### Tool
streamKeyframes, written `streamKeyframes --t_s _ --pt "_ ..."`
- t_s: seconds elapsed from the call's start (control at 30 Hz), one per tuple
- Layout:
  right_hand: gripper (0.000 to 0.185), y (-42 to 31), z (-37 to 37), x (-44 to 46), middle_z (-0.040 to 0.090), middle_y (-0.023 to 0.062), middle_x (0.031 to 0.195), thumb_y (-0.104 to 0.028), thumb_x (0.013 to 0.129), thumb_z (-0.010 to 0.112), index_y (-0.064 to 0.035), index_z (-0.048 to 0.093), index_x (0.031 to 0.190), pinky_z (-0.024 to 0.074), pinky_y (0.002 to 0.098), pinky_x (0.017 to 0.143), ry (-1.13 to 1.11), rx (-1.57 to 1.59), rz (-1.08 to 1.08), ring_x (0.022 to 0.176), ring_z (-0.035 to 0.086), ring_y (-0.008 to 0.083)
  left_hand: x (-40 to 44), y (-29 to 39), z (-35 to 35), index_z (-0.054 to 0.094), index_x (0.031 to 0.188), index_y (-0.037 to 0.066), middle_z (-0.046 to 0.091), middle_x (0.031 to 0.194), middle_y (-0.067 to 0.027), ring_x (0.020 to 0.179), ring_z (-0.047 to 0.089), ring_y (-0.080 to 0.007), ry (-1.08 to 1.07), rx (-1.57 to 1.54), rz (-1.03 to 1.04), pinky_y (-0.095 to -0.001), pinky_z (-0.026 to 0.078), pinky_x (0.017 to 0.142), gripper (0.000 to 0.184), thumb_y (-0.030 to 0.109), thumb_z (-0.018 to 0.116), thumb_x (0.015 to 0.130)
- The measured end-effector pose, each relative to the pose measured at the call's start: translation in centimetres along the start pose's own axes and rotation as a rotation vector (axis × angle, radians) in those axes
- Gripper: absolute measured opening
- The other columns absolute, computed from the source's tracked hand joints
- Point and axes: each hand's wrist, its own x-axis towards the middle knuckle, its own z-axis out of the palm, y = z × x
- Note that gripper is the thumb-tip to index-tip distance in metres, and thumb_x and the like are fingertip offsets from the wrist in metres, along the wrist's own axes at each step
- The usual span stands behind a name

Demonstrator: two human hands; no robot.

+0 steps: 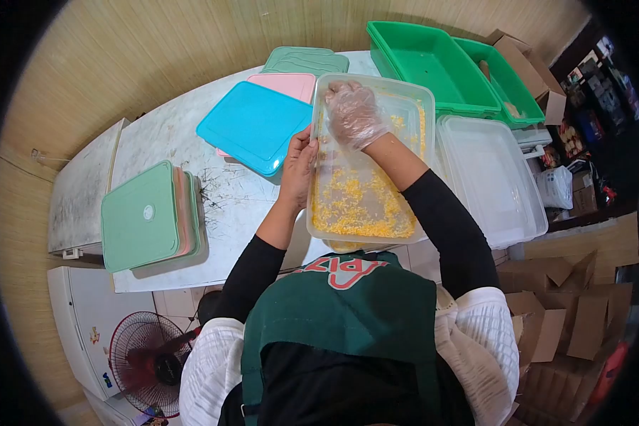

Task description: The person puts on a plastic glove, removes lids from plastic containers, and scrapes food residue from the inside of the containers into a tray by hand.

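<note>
A translucent plastic container point(366, 231) is tilted toward me at the table's front edge, with yellow and whitish shreds point(355, 199) like grated cheese scattered over its bottom, thickest at the near end. My bare left hand point(298, 170) grips its left rim, thumb on the edge. Inside, by the far left corner, is my right hand point(355, 113) in a clear plastic glove. Its fingers are curled against the container, and whatever they hold is hidden. Just left of the container lies a blue lid point(255, 126), over a pink lid point(291, 85).
Green trays point(433, 71) stand at the back right, above stacked translucent containers point(493, 177). Green and pink lidded boxes point(142, 216) sit on the white table point(227, 248) at left. A red fan point(149, 362) stands below left; cardboard boxes point(568, 305) fill the lower right.
</note>
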Motion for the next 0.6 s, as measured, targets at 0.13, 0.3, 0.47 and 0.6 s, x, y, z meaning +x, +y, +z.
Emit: streamKeyframes --t_s 0.13,0.3,0.47,0.6 --pt "0.029 0.3 0.3 0.1 0.06 0.0104 0.096 -0.013 0.072 0.055 -0.0078 0.06 0.1 0.0475 0.0394 0.074 0.001 -0.039 0.163 0.093 0.058 0.0263 0.2 0.3 0.0 0.043 0.12 0.007 0.049 0.111 -0.004 0.096 0.05 -0.0105 0.001 0.1 0.04 -0.0285 0.047 0.082 0.031 0.018 0.049 0.091" --pt "0.022 -0.7 -0.7 1.3 0.06 0.0096 0.097 -0.014 0.074 0.055 -0.0114 0.062 0.095 0.047 0.0412 0.074 -0.256 -0.122 0.315 0.093 0.059 0.0257 0.0 -0.2 -0.3 0.042 0.12 0.007 0.049 0.109 -0.0042 0.095 0.05 -0.0102 0.017 0.134 0.062 -0.0268 0.049 0.076 0.031 0.017 0.048 0.092" --pt "0.017 -1.2 0.1 1.3 0.06 0.0098 0.095 -0.016 0.074 0.055 -0.0125 0.064 0.088 0.0464 0.043 0.074 -0.187 -0.164 0.311 0.09 0.059 0.0271 -0.4 -0.1 -0.2 0.042 0.12 0.008 0.054 0.109 -0.0072 0.092 0.055 -0.0141 0.062 0.081 0.016 -0.0301 0.053 0.072 0.029 0.016 0.045 0.092" --pt "0.018 -1.1 -1.6 2.1 0.06 0.0107 0.096 -0.019 0.074 0.056 -0.0125 0.065 0.088 0.0463 0.042 0.076 -0.282 -0.182 0.314 0.092 0.059 0.0272 -0.4 0.1 -0.1 0.042 0.118 0.007 0.051 0.105 -0.006 0.088 0.055 -0.0109 0.084 0.057 -0.043 -0.0265 0.052 0.069 0.027 0.015 0.046 0.092"
